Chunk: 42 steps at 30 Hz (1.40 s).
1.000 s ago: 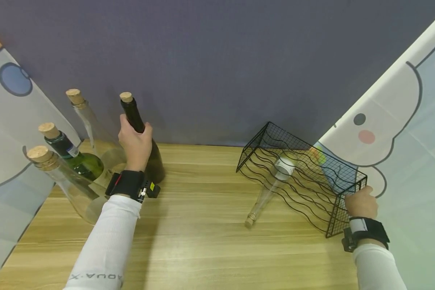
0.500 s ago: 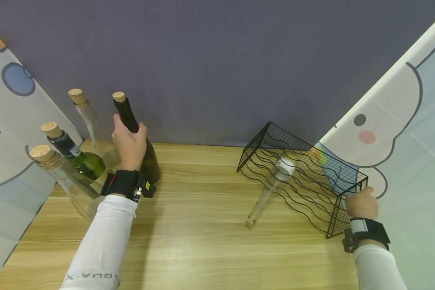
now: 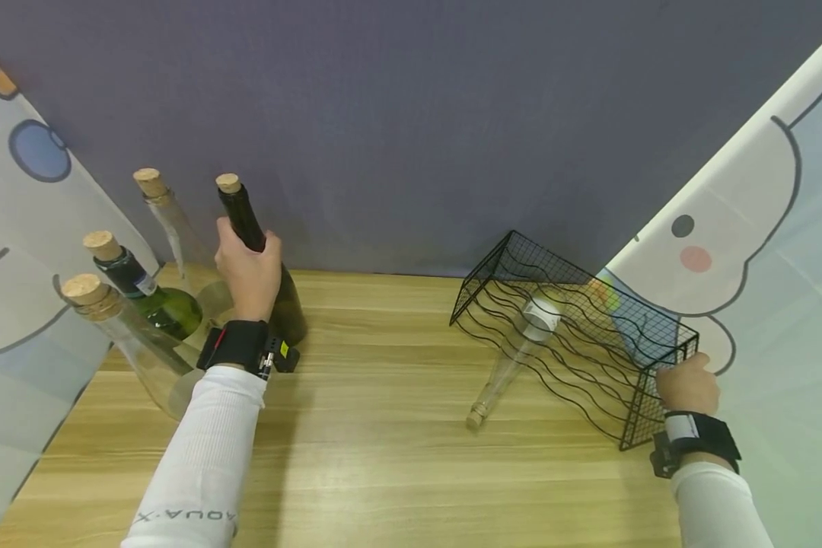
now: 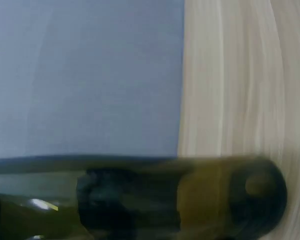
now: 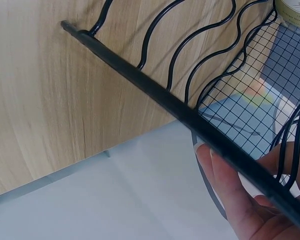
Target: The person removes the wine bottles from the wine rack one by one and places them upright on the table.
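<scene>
My left hand (image 3: pixel 249 266) grips a dark wine bottle (image 3: pixel 288 304) round its neck and shoulder, the cork (image 3: pixel 228 183) showing above the fingers. Its glass body (image 4: pixel 130 200) crosses the bottom of the left wrist view. Just left of this hand stand a clear corked bottle (image 3: pixel 171 228), a green corked bottle (image 3: pixel 171 310) and a wide-necked clear one (image 3: pixel 133 346). At the right, my right hand (image 3: pixel 688 386) holds the near end of a black wire wine rack (image 3: pixel 637 399); its fingers (image 5: pixel 225 185) curl by the bar in the right wrist view. One clear corked bottle (image 3: pixel 503 373) lies in the rack, cork toward me.
A wooden table (image 3: pixel 383 472) carries everything. Along its back rises a dark grey panel (image 3: pixel 397 137). Printed side panels stand at the left (image 3: pixel 20 228) and right (image 3: pixel 781 304), the right one close beside my right hand.
My left hand and the dark bottle have shifted slightly left, closer to the standing bottles. The right hand stays on the rack, and the lying bottle is unmoved.
</scene>
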### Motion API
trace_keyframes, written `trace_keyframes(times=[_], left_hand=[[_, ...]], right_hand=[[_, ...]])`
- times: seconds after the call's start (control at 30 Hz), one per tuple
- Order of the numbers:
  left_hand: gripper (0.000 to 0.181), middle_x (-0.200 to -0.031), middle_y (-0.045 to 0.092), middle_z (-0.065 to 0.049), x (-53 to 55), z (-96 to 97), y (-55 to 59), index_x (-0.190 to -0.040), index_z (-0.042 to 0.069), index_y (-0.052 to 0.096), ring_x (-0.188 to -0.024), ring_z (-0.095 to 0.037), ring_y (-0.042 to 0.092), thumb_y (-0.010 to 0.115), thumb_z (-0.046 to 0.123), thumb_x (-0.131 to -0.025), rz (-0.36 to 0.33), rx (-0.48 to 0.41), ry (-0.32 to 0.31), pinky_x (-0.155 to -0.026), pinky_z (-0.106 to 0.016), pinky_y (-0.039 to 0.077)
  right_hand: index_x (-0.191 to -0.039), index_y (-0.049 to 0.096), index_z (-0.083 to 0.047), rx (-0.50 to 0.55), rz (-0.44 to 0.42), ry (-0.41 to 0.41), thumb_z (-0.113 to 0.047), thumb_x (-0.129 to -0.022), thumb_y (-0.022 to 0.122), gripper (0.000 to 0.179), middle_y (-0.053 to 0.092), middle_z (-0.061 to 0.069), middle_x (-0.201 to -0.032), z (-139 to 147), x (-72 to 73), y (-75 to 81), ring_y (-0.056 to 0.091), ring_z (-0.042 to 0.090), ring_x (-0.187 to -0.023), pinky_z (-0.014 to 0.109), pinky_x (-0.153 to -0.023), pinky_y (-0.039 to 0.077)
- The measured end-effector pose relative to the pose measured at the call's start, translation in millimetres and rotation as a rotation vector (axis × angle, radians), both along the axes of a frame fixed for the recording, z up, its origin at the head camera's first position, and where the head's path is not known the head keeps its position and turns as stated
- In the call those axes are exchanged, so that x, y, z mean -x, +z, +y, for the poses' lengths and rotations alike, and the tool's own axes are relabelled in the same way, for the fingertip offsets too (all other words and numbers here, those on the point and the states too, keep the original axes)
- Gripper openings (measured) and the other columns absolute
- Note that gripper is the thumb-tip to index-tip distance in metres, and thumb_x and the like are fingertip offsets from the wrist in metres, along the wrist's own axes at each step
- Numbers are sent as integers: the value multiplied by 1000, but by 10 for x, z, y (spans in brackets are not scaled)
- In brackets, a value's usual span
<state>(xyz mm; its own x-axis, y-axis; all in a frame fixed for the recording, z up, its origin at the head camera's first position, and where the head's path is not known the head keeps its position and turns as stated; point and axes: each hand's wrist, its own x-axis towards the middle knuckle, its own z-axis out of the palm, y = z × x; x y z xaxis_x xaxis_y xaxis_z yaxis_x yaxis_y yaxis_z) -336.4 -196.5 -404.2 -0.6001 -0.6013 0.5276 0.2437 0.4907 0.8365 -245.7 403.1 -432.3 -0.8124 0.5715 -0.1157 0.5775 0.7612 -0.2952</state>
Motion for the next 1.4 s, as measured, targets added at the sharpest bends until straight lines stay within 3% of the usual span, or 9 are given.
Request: trace_keyframes(times=[0.37,0.57,0.7,0.83,0.97,1.13,1.2,1.27,1.4], left_hand=[[35,-81,55,-7,-19,-11,21,-110,1,51,-75,-30,53,62,24,-86,-21,-16,-1,-70,-42,42],[28,-78,49,5,-57,3,38,-108,11,50,-70,-18,48,64,26,-88,2,-81,-104,-66,-30,36],[39,-95,50,8,-154,62,101,-117,12,47,-85,-13,48,69,21,-86,87,-206,-197,-76,-28,37],[58,-115,42,3,-291,205,236,-124,3,38,-109,-13,43,75,14,-79,274,-247,-205,-98,-29,34],[69,-122,37,-9,-357,349,394,-120,-2,35,-121,-15,36,79,26,-75,450,-121,-101,-109,-28,24],[85,-127,37,-20,-290,476,522,-116,1,39,-127,-19,27,70,65,-70,514,75,43,-112,-35,15],[88,-130,36,-19,-272,554,538,-116,1,40,-128,-20,24,63,73,-70,494,130,36,-112,-38,12],[89,-131,35,-18,-280,663,544,-116,0,41,-128,-22,24,59,75,-71,475,166,-12,-111,-40,11],[83,-132,35,-21,-329,912,507,-118,-3,40,-127,-25,24,59,66,-76,406,216,-123,-106,-45,11]], right_hand=[[-129,18,25,6,23,-5,-15,-91,42,60,48,54,-98,18,15,-42,54,63,-84,56,-58,49],[-130,18,25,-3,21,-6,-16,-93,42,60,49,54,-96,32,38,-23,54,62,-83,55,-58,49],[-129,18,25,-7,21,-8,-15,-92,41,59,49,53,-94,39,41,-29,54,62,-82,54,-56,49],[-130,17,24,-1,10,-21,-16,-92,40,59,47,55,-100,28,44,-36,53,63,-88,56,-60,50],[-131,17,24,-4,11,-26,-16,-93,40,59,46,56,-104,8,52,-30,52,64,-91,59,-64,50],[-133,15,24,-2,14,-28,-17,-94,41,61,45,57,-107,-1,54,-30,50,65,-93,61,-68,49],[-133,15,23,-1,17,-32,-17,-94,41,61,46,57,-107,2,53,-34,50,65,-93,62,-69,49],[-132,16,23,-3,20,-34,-16,-95,41,60,46,56,-106,7,52,-41,51,65,-92,61,-68,49],[-131,18,23,-11,29,-32,-16,-94,41,58,47,56,-104,23,49,-62,51,65,-90,61,-65,49]])
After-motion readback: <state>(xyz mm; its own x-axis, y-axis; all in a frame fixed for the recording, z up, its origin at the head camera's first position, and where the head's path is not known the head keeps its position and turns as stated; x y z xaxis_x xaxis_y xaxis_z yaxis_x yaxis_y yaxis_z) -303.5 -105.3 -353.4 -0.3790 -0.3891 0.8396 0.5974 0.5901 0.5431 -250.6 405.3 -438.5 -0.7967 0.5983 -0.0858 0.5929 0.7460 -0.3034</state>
